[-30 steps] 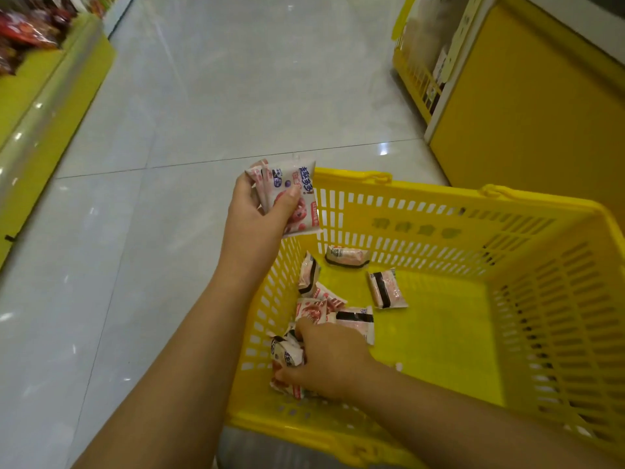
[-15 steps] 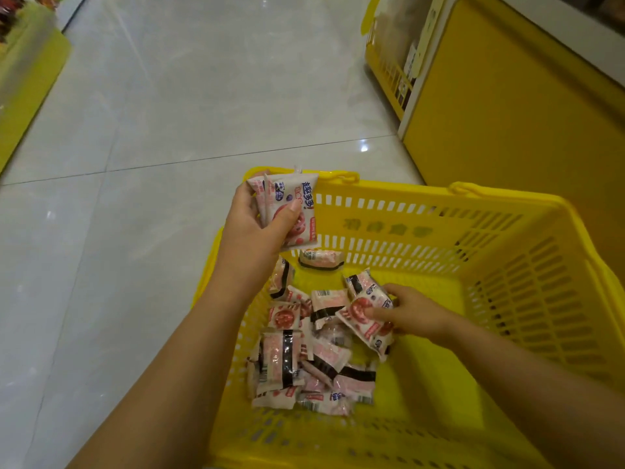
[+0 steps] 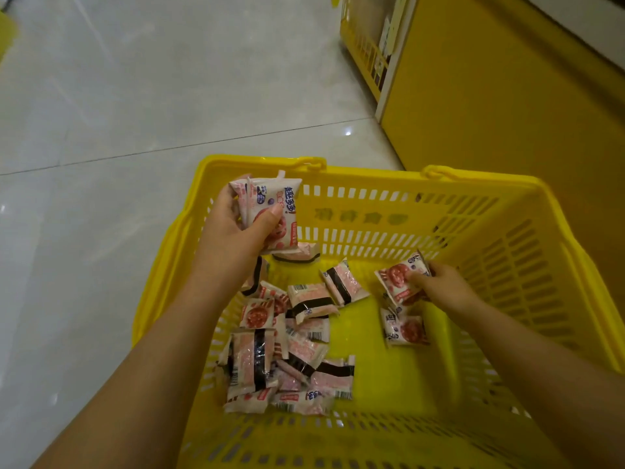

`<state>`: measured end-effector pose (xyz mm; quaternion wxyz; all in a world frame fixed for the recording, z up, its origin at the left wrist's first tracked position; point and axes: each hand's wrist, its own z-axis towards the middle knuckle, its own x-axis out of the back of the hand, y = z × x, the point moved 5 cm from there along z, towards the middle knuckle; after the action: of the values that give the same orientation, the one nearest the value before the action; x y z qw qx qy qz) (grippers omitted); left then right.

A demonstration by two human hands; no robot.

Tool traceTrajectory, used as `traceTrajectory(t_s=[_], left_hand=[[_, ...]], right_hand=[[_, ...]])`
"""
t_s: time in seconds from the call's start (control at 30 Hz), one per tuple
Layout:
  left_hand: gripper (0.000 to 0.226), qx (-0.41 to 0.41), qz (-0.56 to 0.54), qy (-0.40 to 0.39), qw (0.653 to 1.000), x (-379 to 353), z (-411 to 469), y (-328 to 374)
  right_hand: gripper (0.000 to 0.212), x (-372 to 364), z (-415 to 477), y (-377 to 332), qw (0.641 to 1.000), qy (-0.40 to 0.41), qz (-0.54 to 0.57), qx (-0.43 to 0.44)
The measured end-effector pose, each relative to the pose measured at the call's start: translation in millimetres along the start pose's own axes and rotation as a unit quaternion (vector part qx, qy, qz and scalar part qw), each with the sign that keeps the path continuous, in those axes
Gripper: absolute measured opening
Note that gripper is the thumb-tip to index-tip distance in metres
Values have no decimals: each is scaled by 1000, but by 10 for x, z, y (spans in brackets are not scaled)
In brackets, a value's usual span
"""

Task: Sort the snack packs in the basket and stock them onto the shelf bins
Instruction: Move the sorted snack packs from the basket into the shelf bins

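Note:
A yellow plastic basket (image 3: 507, 252) stands on the floor below me. Several small pink-and-white snack packs (image 3: 287, 353) lie heaped at its left side; some show a black band. My left hand (image 3: 233, 231) holds a small stack of white packs (image 3: 274, 211) upright above the basket's far left corner, thumb across the front. Inside the basket at the right, my right hand (image 3: 439, 286) pinches one pack with a red cookie picture (image 3: 395, 279). Another such pack (image 3: 404, 328) lies just below it on the basket floor.
Pale glossy floor tiles (image 3: 169, 96) spread to the left and ahead. A yellow shelf unit (image 3: 490, 96) stands at the right, close behind the basket, with a yellow wire rack (image 3: 365, 52) at its far end.
My right hand has moved from the heap at the basket's left front to the right side, carrying a cookie pack. The left hand has kept its stack in place. The view has shifted left.

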<state>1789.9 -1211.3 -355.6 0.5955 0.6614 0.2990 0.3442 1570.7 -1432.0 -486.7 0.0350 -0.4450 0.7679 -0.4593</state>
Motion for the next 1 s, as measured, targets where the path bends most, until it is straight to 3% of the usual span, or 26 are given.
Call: traceTrajectory(t_s=[0.13, 0.23, 0.3, 0.43, 0.53, 0.63, 0.77, 0.87, 1.0], left_hand=[[22, 3, -6, -1, 1000, 13, 12, -30], [28, 5, -14, 1, 1000, 27, 13, -44], [35, 8, -16, 3, 1000, 41, 13, -56], [28, 8, -6, 6, 1000, 61, 16, -68], [28, 8, -1, 6, 1000, 44, 20, -59], [30, 9, -7, 5, 1000, 25, 25, -56], [24, 10, -8, 1, 1000, 29, 23, -73], [27, 14, -5, -2, 1000, 27, 25, -89], [33, 15, -12, -9, 1000, -5, 28, -83]], right_hand=[[20, -100, -57, 54, 988, -27, 127, -83], [16, -264, -106, 168, 986, -38, 99, -131], [19, -246, -84, 190, 991, -19, 58, -122], [24, 46, 51, 93, 994, 62, 49, -75], [34, 107, 93, -30, 999, 23, 28, -33], [40, 2, 78, -118, 994, -74, -82, -7], [36, 54, 140, -64, 957, -58, -283, 9], [43, 106, 139, -49, 944, -60, -326, 6], [35, -57, 129, -77, 942, -90, -322, 30]])
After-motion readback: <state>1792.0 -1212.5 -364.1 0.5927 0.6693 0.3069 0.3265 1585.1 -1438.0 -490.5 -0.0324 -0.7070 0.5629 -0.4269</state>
